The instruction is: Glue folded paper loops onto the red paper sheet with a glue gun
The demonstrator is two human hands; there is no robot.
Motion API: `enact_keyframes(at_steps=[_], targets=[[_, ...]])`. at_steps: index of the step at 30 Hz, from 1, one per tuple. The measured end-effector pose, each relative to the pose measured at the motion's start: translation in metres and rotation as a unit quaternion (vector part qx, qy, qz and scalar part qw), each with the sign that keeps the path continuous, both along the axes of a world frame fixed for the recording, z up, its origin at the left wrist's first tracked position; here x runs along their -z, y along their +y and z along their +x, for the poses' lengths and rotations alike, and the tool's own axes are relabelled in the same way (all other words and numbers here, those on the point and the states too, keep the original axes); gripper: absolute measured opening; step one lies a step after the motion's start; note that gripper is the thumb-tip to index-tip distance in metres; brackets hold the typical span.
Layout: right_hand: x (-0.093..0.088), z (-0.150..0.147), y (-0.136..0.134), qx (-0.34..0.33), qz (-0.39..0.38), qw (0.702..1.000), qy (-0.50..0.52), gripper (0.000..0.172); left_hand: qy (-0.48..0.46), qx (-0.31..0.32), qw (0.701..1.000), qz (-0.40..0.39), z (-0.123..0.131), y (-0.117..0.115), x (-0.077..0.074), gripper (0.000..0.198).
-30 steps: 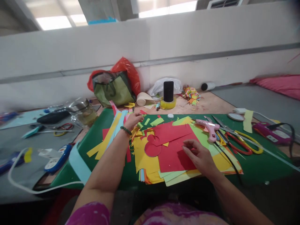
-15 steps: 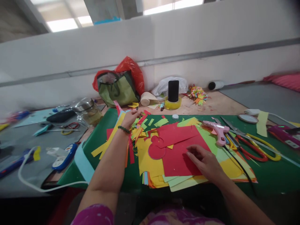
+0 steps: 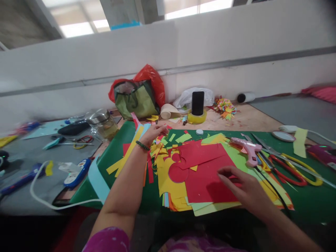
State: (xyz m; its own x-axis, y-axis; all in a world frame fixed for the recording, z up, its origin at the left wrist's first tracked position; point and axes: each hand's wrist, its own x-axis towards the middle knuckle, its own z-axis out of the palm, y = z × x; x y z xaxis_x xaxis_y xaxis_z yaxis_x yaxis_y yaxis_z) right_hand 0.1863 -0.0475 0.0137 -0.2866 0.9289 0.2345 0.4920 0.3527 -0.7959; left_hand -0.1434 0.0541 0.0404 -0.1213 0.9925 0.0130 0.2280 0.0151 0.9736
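My left hand (image 3: 156,133), with a dark beaded bracelet (image 3: 142,145) on the wrist, reaches over a pile of small coloured paper scraps (image 3: 164,141). Its fingers look stretched out and slightly bent; no held piece shows. Over the lower right of a large red paper sheet (image 3: 204,182) hovers my right hand (image 3: 237,182), thumb and fingers apart, holding nothing. A red paper strip (image 3: 201,154) lies across that sheet. Left of it, red paper circles (image 3: 178,172) lie on yellow paper (image 3: 164,178).
A pink glue gun (image 3: 249,150) and large scissors (image 3: 291,171) lie on the right of the green mat (image 3: 315,196). Behind stand a phone (image 3: 197,103) on a tape roll (image 3: 196,118), a green bag (image 3: 136,99) and a glass jar (image 3: 101,126). A white cable (image 3: 65,207) crosses at left.
My left hand has moved a little to the right over the scraps. My right hand has shifted slightly right and down, its fingers more apart. The camera view has shifted slightly.
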Motion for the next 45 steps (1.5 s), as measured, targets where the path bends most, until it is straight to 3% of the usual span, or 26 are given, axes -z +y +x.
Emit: enact_keyframes(at_steps=[4, 6, 8, 11, 13, 16, 20, 24, 28, 32, 33, 35, 37, 39, 42, 45], targets=[[-0.058, -0.011, 0.020, -0.041, 0.152, 0.987, -0.033, 0.014, 0.023, 0.052, 0.998, -0.009, 0.004, -0.002, -0.001, 0.039], [-0.072, -0.038, 0.048, -0.051, 0.180, 0.981, -0.043, 0.012, 0.007, 0.079, 0.997, -0.012, 0.005, -0.003, -0.001, 0.041], [-0.072, -0.074, 0.081, -0.108, 0.141, 0.983, -0.047, 0.028, -0.013, 0.105, 0.994, -0.016, 0.007, -0.003, -0.001, 0.042], [-0.054, -0.124, 0.123, -0.187, 0.069, 0.979, -0.033, 0.051, -0.046, 0.132, 0.990, -0.015, 0.010, -0.004, -0.001, 0.042], [-0.043, -0.143, 0.141, -0.227, 0.019, 0.972, -0.050, 0.039, -0.066, 0.134, 0.989, -0.013, 0.011, -0.004, -0.001, 0.042], [-0.041, -0.148, 0.160, -0.221, 0.017, 0.971, -0.087, 0.022, -0.078, 0.101, 0.992, 0.001, 0.010, -0.003, -0.004, 0.040], [-0.048, -0.145, 0.179, -0.208, 0.069, 0.957, -0.190, 0.025, -0.097, -0.016, 0.995, 0.026, 0.004, 0.000, -0.006, 0.035], [-0.039, -0.160, 0.189, -0.244, 0.068, 0.935, -0.250, 0.016, -0.104, -0.124, 0.986, 0.030, 0.002, 0.003, -0.005, 0.024], [-0.025, -0.174, 0.195, -0.290, 0.056, 0.911, -0.289, 0.008, -0.099, -0.146, 0.982, 0.072, 0.002, 0.003, -0.007, 0.016], [-0.027, -0.168, 0.205, -0.311, 0.051, 0.899, -0.304, 0.005, -0.139, -0.169, 0.968, 0.120, -0.002, 0.002, -0.012, 0.018], [-0.029, -0.166, 0.207, -0.313, 0.050, 0.898, -0.304, 0.006, -0.154, -0.159, 0.969, 0.111, -0.003, 0.001, -0.013, 0.019], [-0.032, -0.166, 0.206, -0.318, 0.047, 0.900, -0.295, 0.025, -0.183, -0.115, 0.973, 0.075, -0.001, -0.002, -0.017, 0.020], [-0.035, -0.171, 0.197, -0.346, 0.049, 0.904, -0.247, 0.049, -0.211, -0.050, 0.975, 0.045, 0.004, -0.006, -0.020, 0.019], [-0.040, -0.181, 0.184, -0.387, 0.056, 0.899, -0.198, 0.058, -0.238, 0.016, 0.971, 0.027, 0.012, -0.011, -0.024, 0.018], [-0.052, -0.193, 0.172, -0.402, 0.061, 0.889, -0.211, 0.040, -0.279, 0.069, 0.957, 0.018, 0.018, -0.018, -0.031, 0.013], [-0.072, -0.187, 0.181, -0.337, 0.067, 0.897, -0.279, 0.024, -0.353, 0.056, 0.931, 0.070, 0.006, -0.025, -0.038, 0.016]])
